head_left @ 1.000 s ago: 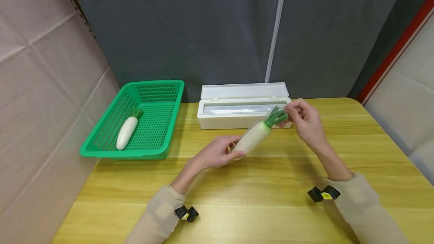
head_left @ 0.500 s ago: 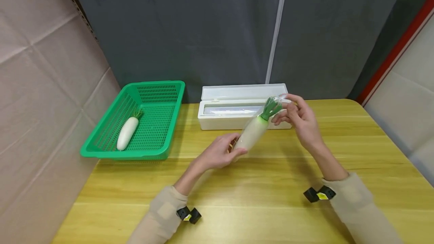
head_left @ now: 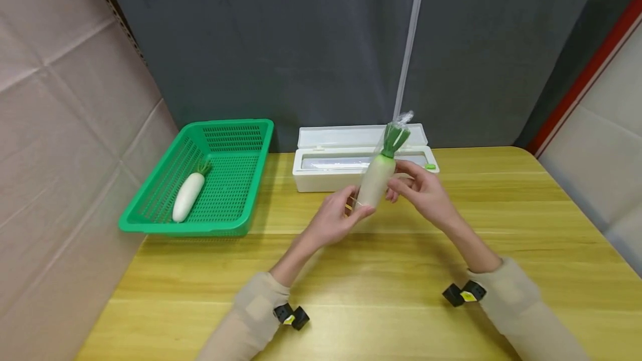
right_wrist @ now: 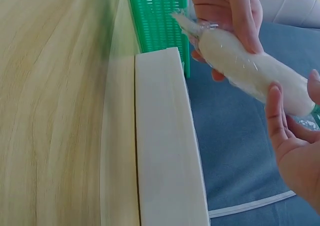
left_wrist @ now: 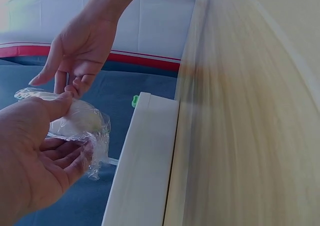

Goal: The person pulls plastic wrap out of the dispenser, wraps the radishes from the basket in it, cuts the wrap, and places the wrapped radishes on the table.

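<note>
A white radish (head_left: 375, 180) with green leaf stalks (head_left: 395, 139) is wrapped in clear plastic film and held tilted above the table. My left hand (head_left: 341, 216) grips its lower end, thumb in front. In the left wrist view, crumpled film (left_wrist: 95, 141) bunches round the fingers of that left hand (left_wrist: 30, 161). My right hand (head_left: 423, 194) is beside the upper body of the radish. Seen from the right wrist, a fingertip of my right hand (right_wrist: 300, 146) touches the wrapped radish (right_wrist: 250, 68), with the thumb apart from the fingers.
Behind the hands stands a white lidded box (head_left: 326, 183), lid raised, with a green tab (head_left: 430, 166) at its right end; it looks like a film dispenser. On the left, a green basket (head_left: 256, 183) holds another white radish (head_left: 188, 196). A dark curtain (head_left: 301, 43) hangs behind the table.
My right hand has let go of the film at the leaf end and moved down and left beside the radish's body. The radish now points more upright, with the film end sticking up.
</note>
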A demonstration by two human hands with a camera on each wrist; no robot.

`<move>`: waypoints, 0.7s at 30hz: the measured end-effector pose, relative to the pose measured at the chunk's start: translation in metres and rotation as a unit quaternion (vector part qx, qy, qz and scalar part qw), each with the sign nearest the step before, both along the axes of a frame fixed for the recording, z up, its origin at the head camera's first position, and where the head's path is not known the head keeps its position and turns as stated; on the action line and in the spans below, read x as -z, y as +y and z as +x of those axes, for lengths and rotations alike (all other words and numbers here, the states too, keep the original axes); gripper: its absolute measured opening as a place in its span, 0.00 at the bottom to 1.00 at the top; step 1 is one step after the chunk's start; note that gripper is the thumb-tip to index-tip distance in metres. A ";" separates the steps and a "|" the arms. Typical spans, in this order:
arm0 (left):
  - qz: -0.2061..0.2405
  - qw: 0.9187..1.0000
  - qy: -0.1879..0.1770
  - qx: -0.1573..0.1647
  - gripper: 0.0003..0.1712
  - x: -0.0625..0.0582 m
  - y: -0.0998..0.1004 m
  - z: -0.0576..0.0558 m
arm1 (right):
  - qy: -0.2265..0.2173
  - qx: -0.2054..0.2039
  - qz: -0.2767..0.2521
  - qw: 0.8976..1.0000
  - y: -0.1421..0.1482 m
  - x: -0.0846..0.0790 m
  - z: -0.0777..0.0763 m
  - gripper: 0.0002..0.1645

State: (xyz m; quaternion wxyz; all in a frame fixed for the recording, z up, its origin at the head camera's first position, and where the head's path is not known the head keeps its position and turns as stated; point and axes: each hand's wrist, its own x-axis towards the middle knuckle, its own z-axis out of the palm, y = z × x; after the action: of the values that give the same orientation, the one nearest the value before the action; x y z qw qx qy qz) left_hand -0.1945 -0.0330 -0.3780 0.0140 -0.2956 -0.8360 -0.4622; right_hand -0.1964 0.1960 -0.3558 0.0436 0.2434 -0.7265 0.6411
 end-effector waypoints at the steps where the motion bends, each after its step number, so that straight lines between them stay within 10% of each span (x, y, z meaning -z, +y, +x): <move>1: 0.003 1.000 0.002 -0.002 0.23 0.000 0.001 0.000 | -0.003 0.009 0.006 1.000 -0.001 0.000 0.000 0.24; 21: 0.011 1.000 0.022 0.014 0.23 0.002 0.011 -0.008 | 0.002 0.063 0.040 0.997 -0.001 0.001 -0.007 0.19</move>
State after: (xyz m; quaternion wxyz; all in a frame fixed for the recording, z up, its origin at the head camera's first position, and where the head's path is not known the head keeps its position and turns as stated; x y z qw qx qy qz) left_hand -0.2023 -0.0224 -0.3804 0.0295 -0.3171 -0.8259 -0.4651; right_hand -0.2031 0.1949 -0.3565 0.0756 0.2005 -0.7651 0.6072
